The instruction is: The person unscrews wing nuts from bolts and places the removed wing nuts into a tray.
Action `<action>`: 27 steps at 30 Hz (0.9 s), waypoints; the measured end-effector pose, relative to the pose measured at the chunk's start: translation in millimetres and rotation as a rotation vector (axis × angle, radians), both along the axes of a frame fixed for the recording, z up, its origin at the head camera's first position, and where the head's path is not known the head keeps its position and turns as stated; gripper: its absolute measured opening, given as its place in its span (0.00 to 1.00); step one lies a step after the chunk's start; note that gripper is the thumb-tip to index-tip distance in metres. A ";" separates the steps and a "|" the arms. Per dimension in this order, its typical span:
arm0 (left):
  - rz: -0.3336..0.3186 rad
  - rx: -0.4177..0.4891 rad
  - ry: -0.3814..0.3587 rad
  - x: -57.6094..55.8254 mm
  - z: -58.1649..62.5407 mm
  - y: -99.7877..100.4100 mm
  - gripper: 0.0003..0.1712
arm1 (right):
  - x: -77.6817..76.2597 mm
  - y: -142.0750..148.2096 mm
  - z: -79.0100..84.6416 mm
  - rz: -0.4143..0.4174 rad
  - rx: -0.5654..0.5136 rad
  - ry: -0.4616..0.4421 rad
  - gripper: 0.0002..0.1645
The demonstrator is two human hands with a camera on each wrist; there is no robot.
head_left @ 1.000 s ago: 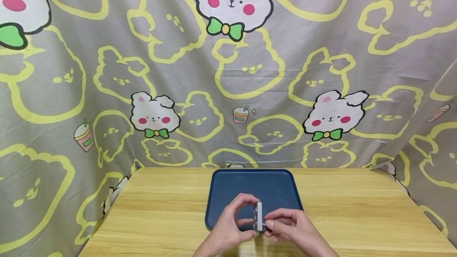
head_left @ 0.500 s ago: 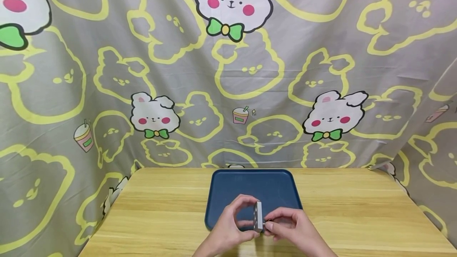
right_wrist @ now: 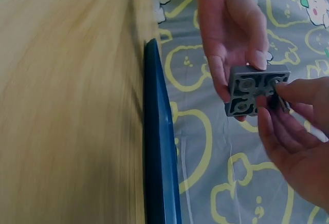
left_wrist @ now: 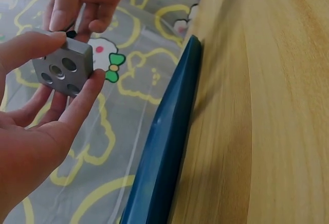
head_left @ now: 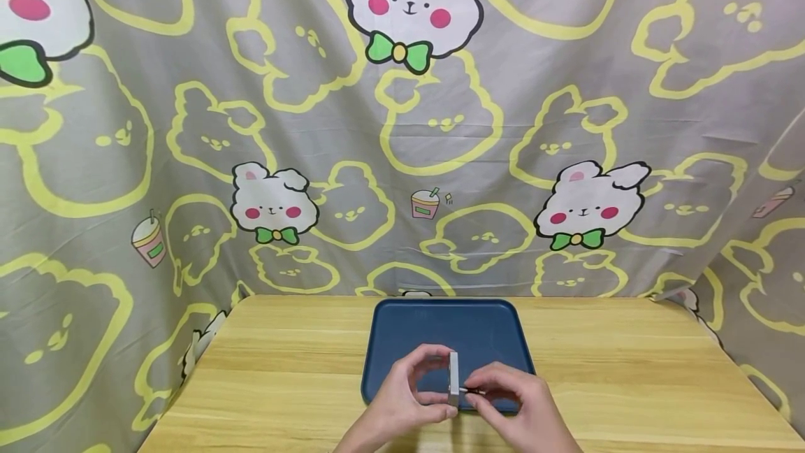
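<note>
A square grey block (head_left: pixel 453 379) stands on edge in my left hand (head_left: pixel 402 397), with the thumb at its lower edge and fingers at its upper edge. Several round holes mark the face of the block (left_wrist: pixel 61 64) in the left wrist view; recessed round sockets show on the other face in the right wrist view. My right hand (head_left: pixel 522 400) pinches a small screw (head_left: pixel 473 391) between thumb and fingers, its silver tip pointing at the block's right face. Threads show on the screw (right_wrist: pixel 286 105) in the right wrist view, while fingers hide part of it.
Beneath both hands, a dark blue tray (head_left: pixel 440 320) lies on the wooden table (head_left: pixel 283 355). A grey curtain (head_left: pixel 352 124) with cartoon bear prints hangs behind the table and along both sides.
My right fingers have shifted their pinch on the screw, and more of it shows beside the block. The block has moved slightly left with my left hand.
</note>
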State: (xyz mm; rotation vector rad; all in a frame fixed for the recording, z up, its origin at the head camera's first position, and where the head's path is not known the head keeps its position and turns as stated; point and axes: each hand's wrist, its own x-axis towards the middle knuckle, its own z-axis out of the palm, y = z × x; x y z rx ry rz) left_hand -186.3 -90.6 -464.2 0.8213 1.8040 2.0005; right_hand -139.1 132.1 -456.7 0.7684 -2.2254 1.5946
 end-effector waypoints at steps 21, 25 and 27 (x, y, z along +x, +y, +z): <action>-0.014 0.032 -0.089 0.0 6.2 -2.8 0.35 | -8.2 -2.4 -6.9 -0.069 0.172 0.698 0.11; 0.013 0.032 -0.070 -1.1 6.2 -3.2 0.35 | -3.8 1.1 -2.6 -0.069 0.097 0.443 0.21; 0.023 0.026 -0.047 -1.7 6.3 -3.2 0.36 | 0.1 4.1 3.3 -0.088 0.043 0.241 0.24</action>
